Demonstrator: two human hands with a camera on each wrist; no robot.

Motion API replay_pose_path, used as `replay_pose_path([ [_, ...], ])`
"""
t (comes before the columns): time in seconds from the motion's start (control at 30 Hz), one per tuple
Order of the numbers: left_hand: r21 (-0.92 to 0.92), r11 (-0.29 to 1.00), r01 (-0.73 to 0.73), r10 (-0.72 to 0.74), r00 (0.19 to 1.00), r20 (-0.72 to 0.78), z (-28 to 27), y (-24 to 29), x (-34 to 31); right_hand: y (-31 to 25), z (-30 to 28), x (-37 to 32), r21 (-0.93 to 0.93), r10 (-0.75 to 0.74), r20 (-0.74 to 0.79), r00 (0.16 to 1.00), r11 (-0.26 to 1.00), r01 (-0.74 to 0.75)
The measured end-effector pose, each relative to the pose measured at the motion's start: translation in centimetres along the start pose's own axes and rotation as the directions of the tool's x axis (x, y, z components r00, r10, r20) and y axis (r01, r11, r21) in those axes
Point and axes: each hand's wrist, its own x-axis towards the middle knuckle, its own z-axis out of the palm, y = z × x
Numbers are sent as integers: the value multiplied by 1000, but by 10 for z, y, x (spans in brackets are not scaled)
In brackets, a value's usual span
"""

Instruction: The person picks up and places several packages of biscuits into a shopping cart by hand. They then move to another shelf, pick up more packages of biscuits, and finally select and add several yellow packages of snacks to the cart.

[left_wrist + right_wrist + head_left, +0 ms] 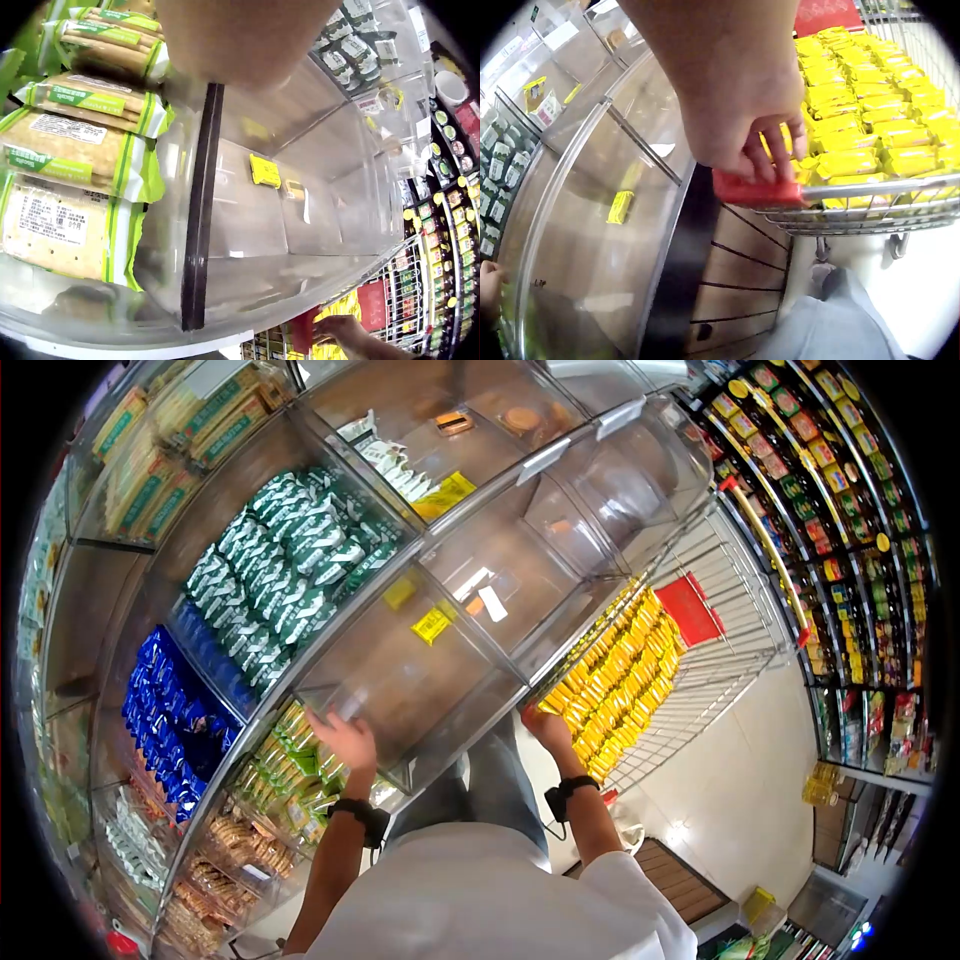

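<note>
My right hand [548,728] is at the near corner of a wire shopping cart [735,595]. In the right wrist view its fingers curl over the cart's red plastic corner piece [754,193]. Rows of yellow-wrapped snack packets [620,685] fill the cart beside that hand. My left hand [345,742] has its fingers loosely extended, holding nothing, over the edge between a clear bin and green-and-clear biscuit packs [75,154]. One yellow packet [432,626] lies on the floor of that clear bin [375,660], with a white card [492,603] in the neighbouring compartment.
Bins of dark green packets [290,560] and blue packets [170,710] lie to the left. A black divider [199,217] stands between the biscuit packs and the clear bin. Tall stocked shelves [830,490] rise beyond the cart, across a pale floor [720,760].
</note>
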Motion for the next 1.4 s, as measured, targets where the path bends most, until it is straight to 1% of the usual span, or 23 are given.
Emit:
replay_pose_path([
  [0.07, 7, 1000, 9, -9, 1000, 3, 0, 0, 0, -2, -17, -4, 91, 33, -69, 997, 995, -27],
  [0.13, -15, 999, 38, -38, 999, -10, -2, 6, 2, 4, -34, 0, -191, -115, -227, 967, 979, 72],
  [0.17, 34, 997, 62, -63, 998, 18, 0, 2, 0, 25, -18, 11, -243, -203, -362, 910, 963, 118],
  [0.2, 54, 996, 73, -74, 997, 10, 3, -1, -2, 46, 3, 28, -292, -293, -487, 823, 943, 163],
  [0.27, 79, 992, 98, -100, 995, 25, 1, 1, 0, 52, -4, 52, -280, -201, -363, 910, 955, 100],
  [0.33, 95, 992, 86, -89, 996, 28, 0, 2, 0, 57, -14, 74, -263, -167, -171, 971, 957, 118],
  [0.43, 102, 985, 136, -141, 989, 48, -4, 6, 3, 56, -26, 93, -300, -167, -103, 981, 945, 129],
  [0.53, 118, 977, 178, -183, 983, 31, 0, 8, 3, 54, -40, 102, -444, -179, -36, 983, 884, 145],
  [0.57, 136, 975, 174, -178, 984, 21, 0, 8, 3, 55, -46, 104, -335, -180, 8, 984, 926, 172],
  [0.67, 145, 966, 212, -222, 974, 51, -2, 12, 4, 68, -39, 108, -160, -296, -67, 953, 946, 282],
  [0.7, 183, 968, 174, -181, 983, 18, 2, 7, 2, 78, -32, 110, -143, -379, -105, 920, 921, 363],
  [0.73, 172, 971, 168, -174, 985, 18, 1, 8, 2, 73, -39, 102, -108, -409, -125, 904, 911, 398],
  [0.8, 151, 976, 158, -163, 986, 21, -4, 10, 4, 74, -45, 100, -85, -418, -157, 895, 908, 410],
  [0.87, 205, 959, 198, -223, 969, 109, -3, 7, 4, 75, -62, 101, 41, -292, -75, 953, 954, 296],
  [0.9, 231, 949, 214, -252, 956, 151, -2, 5, 4, 92, -51, 117, 8, -384, -150, 911, 921, 389],
  [0.93, 204, 957, 207, -232, 967, 105, -1, 6, 4, 93, -55, 124, -13, -342, -31, 939, 940, 342],
  [1.0, 151, 971, 186, -190, 982, 14, 0, 7, 4, 91, -53, 135, -203, -386, 59, 921, 898, 389],
  [1.1, 189, 969, 162, -166, 986, 4, 2, 4, 3, 90, -34, 138, -197, -391, -13, 920, 903, 381],
  [1.13, 180, 971, 157, -161, 987, 4, 1, 6, 0, 85, -35, 135, -200, -370, -8, 929, 911, 361],
  [1.2, 160, 977, 141, -140, 990, -19, -1, 9, 6, 80, -37, 132, -157, -344, 17, 939, 926, 342],
  [1.3, 130, 980, 151, -153, 988, 3, -1, 9, 6, 91, -35, 136, -45, -433, -41, 900, 901, 431],
  [1.33, 137, 977, 162, -166, 986, 16, -4, 9, 7, 90, -41, 135, 101, -411, 8, 912, 908, 408],
  [1.4, 143, 972, 187, -196, 979, 51, -5, 12, 6, 84, -44, 133, 95, -360, 45, 932, 930, 355],
])
